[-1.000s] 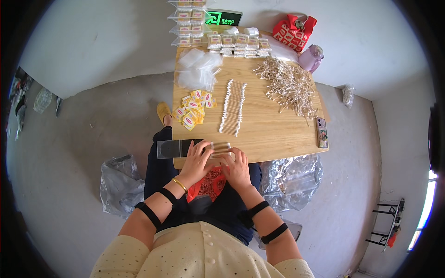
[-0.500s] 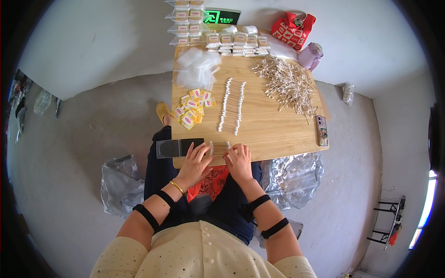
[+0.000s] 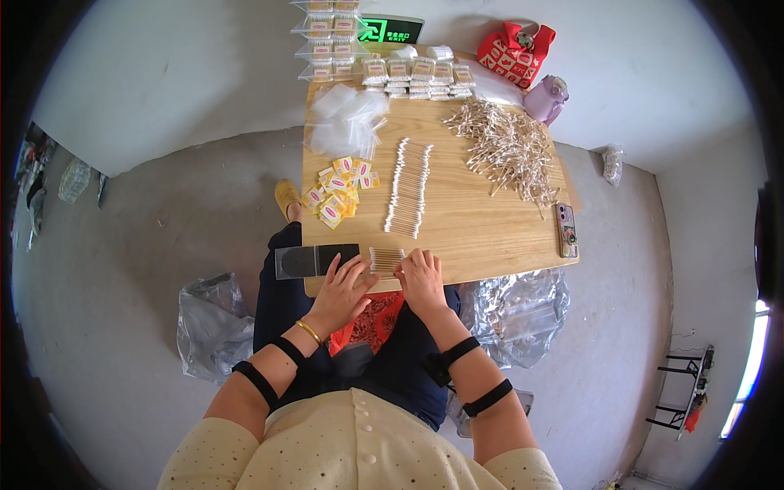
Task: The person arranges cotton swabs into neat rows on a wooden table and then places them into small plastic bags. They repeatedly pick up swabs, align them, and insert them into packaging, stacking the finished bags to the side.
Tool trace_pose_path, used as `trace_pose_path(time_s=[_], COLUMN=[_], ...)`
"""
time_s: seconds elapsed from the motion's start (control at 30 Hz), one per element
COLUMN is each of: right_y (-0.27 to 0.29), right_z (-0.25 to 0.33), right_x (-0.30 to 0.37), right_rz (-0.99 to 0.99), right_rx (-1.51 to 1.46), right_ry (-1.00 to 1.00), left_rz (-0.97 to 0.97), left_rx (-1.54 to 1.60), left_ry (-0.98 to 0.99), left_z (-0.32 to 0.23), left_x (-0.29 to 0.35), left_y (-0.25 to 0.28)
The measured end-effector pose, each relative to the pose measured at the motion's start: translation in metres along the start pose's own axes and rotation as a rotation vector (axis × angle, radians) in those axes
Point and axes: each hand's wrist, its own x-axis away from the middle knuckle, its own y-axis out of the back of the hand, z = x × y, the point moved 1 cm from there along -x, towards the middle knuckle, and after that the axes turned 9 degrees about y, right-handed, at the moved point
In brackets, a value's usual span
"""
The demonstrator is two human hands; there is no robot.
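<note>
A short row of cotton swabs (image 3: 386, 260) lies side by side at the table's near edge, between my hands. My left hand (image 3: 339, 292) is open at the row's left end, its fingers spread and the fingertips close to the swab heads. On the other side, my right hand (image 3: 424, 286) has its fingers bent together against the right end of the row. Whatever those fingertips pinch is hidden under them. Partly beneath my left fingers is a flat black piece with a clear plastic end (image 3: 317, 261). A longer row of swabs (image 3: 409, 188) runs up the middle of the table.
A heap of loose swabs (image 3: 510, 151) covers the far right, with a phone (image 3: 567, 230) nearer the right edge. Yellow cards (image 3: 339, 192) and clear bags (image 3: 347, 122) lie left. Filled packs (image 3: 418, 72), a purple jug (image 3: 546, 100) and a red bag (image 3: 516, 55) stand at the back.
My right hand has shifted slightly at the row's right end, and its forearm has swung a little to the right. My left hand has barely moved.
</note>
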Motion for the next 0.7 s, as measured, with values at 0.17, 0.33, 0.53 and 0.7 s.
trace_pose_path(time_s=[0.17,0.33,0.53,0.7], right_y=[0.0007,0.0014,0.0022,-0.0013], right_z=[-0.0008,0.0034,0.0063,0.0042], right_x=[-0.0048,-0.0068,-0.0081,-0.0061], right_rz=[0.037,0.042,-0.006,0.022], right_rx=[0.022,0.026,-0.004,-0.010], right_ry=[0.017,-0.002,0.022,0.028], left_rz=[0.008,0.011,-0.002,0.009], left_rx=[-0.026,-0.040,-0.048,-0.023], left_ry=[-0.014,-0.032,-0.019,0.010], left_z=[0.0010,0.0036,0.0027,0.0012], left_x=[-0.0009,-0.0031,-0.0053,-0.0088], left_y=[0.0017,0.0035,0.0028,0.0030])
